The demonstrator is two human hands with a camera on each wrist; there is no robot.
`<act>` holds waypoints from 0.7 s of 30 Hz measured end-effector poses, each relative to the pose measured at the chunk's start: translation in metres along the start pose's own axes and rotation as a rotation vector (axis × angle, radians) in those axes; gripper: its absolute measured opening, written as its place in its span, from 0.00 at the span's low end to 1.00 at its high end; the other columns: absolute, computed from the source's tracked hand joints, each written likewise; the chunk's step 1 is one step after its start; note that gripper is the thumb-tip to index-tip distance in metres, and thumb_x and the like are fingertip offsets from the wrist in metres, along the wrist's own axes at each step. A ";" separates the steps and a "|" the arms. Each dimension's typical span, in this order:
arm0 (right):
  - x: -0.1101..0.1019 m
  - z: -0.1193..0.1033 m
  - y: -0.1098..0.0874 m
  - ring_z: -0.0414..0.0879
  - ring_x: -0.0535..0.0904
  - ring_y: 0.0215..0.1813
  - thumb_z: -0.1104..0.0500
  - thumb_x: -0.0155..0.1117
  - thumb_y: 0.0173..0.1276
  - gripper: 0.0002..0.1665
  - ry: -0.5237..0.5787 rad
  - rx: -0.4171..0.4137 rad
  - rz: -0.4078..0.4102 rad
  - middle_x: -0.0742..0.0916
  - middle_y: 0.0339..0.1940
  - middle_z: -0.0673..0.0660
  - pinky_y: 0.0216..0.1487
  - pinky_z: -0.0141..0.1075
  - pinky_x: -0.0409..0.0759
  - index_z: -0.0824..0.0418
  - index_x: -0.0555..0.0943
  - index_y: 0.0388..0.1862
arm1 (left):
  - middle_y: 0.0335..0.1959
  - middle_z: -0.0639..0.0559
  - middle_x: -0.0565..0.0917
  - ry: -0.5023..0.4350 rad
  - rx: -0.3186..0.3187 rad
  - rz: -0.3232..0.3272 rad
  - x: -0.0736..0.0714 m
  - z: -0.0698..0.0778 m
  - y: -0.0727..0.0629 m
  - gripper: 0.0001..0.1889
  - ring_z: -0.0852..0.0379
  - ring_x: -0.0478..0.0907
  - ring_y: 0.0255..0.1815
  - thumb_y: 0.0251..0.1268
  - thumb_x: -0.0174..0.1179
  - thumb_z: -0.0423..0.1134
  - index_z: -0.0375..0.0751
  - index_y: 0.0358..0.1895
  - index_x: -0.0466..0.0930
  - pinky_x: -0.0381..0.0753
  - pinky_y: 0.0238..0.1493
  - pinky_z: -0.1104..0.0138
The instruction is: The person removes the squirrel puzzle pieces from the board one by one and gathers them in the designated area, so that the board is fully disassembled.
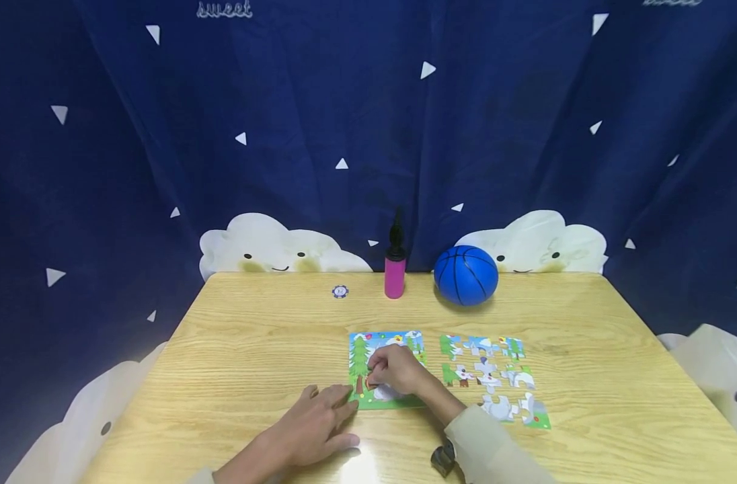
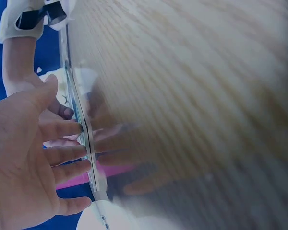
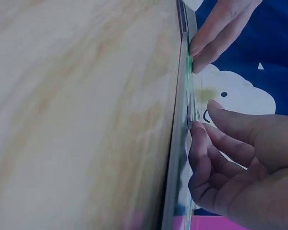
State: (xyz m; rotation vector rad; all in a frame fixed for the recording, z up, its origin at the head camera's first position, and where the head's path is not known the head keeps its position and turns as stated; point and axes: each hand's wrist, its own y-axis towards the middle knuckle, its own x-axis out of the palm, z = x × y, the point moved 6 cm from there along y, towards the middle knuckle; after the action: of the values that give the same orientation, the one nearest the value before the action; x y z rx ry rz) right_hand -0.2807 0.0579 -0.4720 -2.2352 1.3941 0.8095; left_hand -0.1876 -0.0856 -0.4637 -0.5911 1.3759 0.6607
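Observation:
A jigsaw puzzle board with a green-bordered forest picture lies at the table's middle. Over its left part, my right hand bends its fingers down and pinches a small puzzle piece against the picture; the fingers mostly hide it. The right wrist view has the curled fingers touching at the board's edge. My left hand rests palm down, fingers spread, its fingertips at the board's lower left corner. Right of the board, loose puzzle pieces are laid out in rows, some partly hidden by the right forearm.
At the back of the wooden table stand a pink hand pump with a black nozzle and a blue basketball. A poker chip lies left of the pump. Behind hangs a dark blue curtain.

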 end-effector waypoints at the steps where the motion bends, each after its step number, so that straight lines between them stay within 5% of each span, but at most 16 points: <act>1: 0.001 0.000 0.000 0.38 0.76 0.26 0.65 0.71 0.54 0.09 -0.004 0.009 -0.007 0.85 0.23 0.53 0.28 0.27 0.75 0.67 0.83 0.34 | 0.67 0.43 0.71 -0.005 -0.006 -0.006 0.001 0.000 -0.001 0.34 0.48 0.68 0.67 0.68 0.42 0.65 0.44 0.65 0.71 0.72 0.59 0.44; 21: -0.008 0.002 0.002 0.37 0.72 0.23 0.68 0.66 0.57 0.03 0.092 0.011 0.004 0.81 0.20 0.50 0.22 0.26 0.69 0.64 0.80 0.29 | 0.69 0.45 0.69 -0.005 -0.032 -0.011 0.003 -0.001 -0.002 0.34 0.47 0.67 0.69 0.67 0.42 0.66 0.45 0.65 0.71 0.70 0.60 0.44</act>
State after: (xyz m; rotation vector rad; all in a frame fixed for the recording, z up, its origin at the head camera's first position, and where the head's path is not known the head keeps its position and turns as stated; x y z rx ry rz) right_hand -0.2859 0.0633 -0.4689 -2.2880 1.4407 0.7067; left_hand -0.1868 -0.0876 -0.4670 -0.6216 1.3584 0.6754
